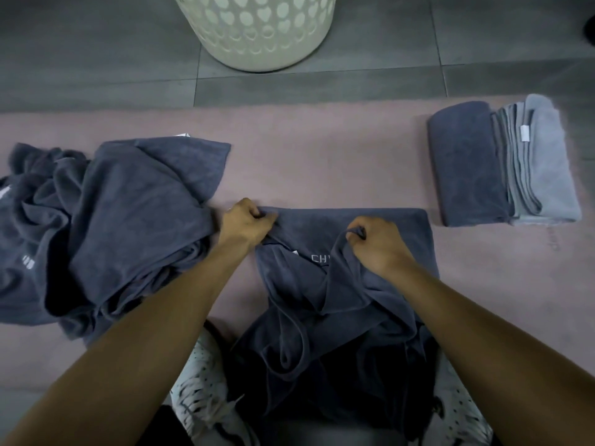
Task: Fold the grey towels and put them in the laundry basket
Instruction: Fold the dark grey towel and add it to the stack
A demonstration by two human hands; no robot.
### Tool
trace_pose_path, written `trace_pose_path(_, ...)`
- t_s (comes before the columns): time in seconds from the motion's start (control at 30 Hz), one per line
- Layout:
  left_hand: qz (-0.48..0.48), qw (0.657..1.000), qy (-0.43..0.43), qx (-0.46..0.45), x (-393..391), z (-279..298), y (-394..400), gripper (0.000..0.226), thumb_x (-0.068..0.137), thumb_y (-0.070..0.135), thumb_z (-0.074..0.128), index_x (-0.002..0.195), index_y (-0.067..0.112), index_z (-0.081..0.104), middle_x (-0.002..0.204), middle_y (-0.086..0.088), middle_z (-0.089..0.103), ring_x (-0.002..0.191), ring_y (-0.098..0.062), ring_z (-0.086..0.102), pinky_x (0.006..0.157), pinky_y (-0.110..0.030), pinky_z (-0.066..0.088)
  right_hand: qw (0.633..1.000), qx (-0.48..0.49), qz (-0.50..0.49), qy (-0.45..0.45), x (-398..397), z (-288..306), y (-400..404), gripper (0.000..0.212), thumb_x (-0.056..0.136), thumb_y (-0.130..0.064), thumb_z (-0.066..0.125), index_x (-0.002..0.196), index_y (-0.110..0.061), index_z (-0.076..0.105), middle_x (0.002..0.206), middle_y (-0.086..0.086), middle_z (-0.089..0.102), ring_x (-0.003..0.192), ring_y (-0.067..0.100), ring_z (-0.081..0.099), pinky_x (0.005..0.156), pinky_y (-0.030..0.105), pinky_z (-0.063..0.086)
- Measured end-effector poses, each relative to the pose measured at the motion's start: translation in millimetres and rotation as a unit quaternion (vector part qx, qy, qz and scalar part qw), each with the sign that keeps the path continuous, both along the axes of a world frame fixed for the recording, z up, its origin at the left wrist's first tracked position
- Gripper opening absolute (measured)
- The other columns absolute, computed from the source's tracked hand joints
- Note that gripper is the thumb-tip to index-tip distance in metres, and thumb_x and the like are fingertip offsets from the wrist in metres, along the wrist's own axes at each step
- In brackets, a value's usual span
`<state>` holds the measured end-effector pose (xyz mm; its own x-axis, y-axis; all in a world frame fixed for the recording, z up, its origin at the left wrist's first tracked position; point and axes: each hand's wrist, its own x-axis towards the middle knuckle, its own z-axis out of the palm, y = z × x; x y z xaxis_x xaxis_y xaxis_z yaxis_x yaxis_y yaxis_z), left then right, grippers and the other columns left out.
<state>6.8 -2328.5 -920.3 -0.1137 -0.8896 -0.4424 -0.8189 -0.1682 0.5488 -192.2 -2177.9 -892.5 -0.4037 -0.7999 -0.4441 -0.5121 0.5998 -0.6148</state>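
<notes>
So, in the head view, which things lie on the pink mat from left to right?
Crumpled heap of dark grey towels → left hand → dark grey towel being folded under the right hand → neat stack of folded grey towels.

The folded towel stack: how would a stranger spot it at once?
Start at the white perforated laundry basket on the grey tiles, then look down to the pink mat's far right. The folded towel stack lies there, neat and layered dark-to-light grey, unlike the crumpled towel heap at left.
</notes>
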Motion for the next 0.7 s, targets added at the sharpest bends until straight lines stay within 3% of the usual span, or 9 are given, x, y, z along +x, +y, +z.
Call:
trace_pose_path(0.07,-0.002,1.0,0.027,0.015,3.6,-0.3,-4.3,0.02,0.081,-0.001,0.06,0.075,0.016,0.052,0.083,-0.011,0.065,0.075,-0.029,0.067,0.063,-0.039,0.06,1.0,-0.007,0.008,0.002,3.9,0.1,-3.3,0.014,0.096,-0.019,0.052,0.09,-0.017,0.065,0.085,0.0,0.065,0.079,0.018,0.062,0.075,0.04,0.056)
trace_pose_path(0.2,-0.051,0.995,0.042,-0.078,23.6,2.9,-15.2,0.02,0.084,-0.008,0.056,0.085,0.012,0.056,0.088,-0.008,0.061,0.078,-0.021,0.059,0.059,-0.025,0.05,1.0,-0.015,0.016,0.012,7.4,-0.3,-6.4,0.014,0.096,-0.019,0.052,0.093,-0.015,0.066,0.089,0.0,0.065,0.079,0.016,0.06,0.074,0.037,0.054)
trace_pose_path(0.33,-0.155,0.976,-0.004,-0.156,42.5,-2.6,-2.0,0.026,0.081,-0.003,0.059,0.106,0.005,0.063,0.105,-0.016,0.059,0.093,-0.029,0.058,0.082,-0.023,0.043,1.0,-0.009,0.009,0.012,8.1,-1.3,-3.7,0.015,0.097,-0.019,0.052,0.095,-0.013,0.066,0.088,0.003,0.065,0.079,0.019,0.061,0.076,0.041,0.055)
trace_pose_path(0.43,-0.123,0.972,0.023,-0.198,38.8,5.1,25.8,0.007,0.086,0.016,0.064,0.091,0.011,0.064,0.094,-0.01,0.059,0.078,-0.019,0.055,0.076,-0.028,0.048,1.0,-0.011,0.002,0.01,9.5,0.0,-2.1,0.015,0.097,-0.019,0.052,0.095,-0.011,0.065,0.086,0.004,0.065,0.079,0.02,0.061,0.075,0.041,0.055)
trace_pose_path(0.53,-0.107,0.986,-0.017,-0.124,35.6,6.5,45.6,0.019,0.083,0.03,0.068,0.07,0.02,0.058,0.069,0.006,0.058,0.065,-0.011,0.054,0.06,-0.021,0.04,1.0,-0.019,0.002,0.009,14.4,2.3,-2.1,0.014,0.096,-0.018,0.053,0.093,-0.012,0.065,0.083,0.0,0.062,0.077,0.018,0.06,0.07,0.034,0.054)
trace_pose_path(0.63,-0.159,0.985,-0.058,-0.041,42.9,3.5,54.8,0.027,0.082,0.023,0.065,0.059,0.028,0.05,0.057,0.017,0.051,0.056,-0.006,0.05,0.044,-0.011,0.031,1.0,-0.021,0.007,0.005,21.3,4.2,-3.8,0.013,0.096,-0.019,0.053,0.092,-0.016,0.065,0.083,-0.003,0.06,0.078,0.017,0.059,0.07,0.032,0.052)
trace_pose_path(0.7,-0.174,0.983,-0.056,-0.009,46.7,4.6,57.4,0.03,0.083,0.016,0.064,0.059,0.024,0.049,0.058,0.013,0.051,0.055,-0.004,0.048,0.044,-0.01,0.034,1.0,-0.024,0.012,0.005,23.6,4.9,-5.0,0.013,0.096,-0.018,0.052,0.092,-0.016,0.065,0.083,-0.003,0.059,0.078,0.017,0.059,0.072,0.033,0.053)
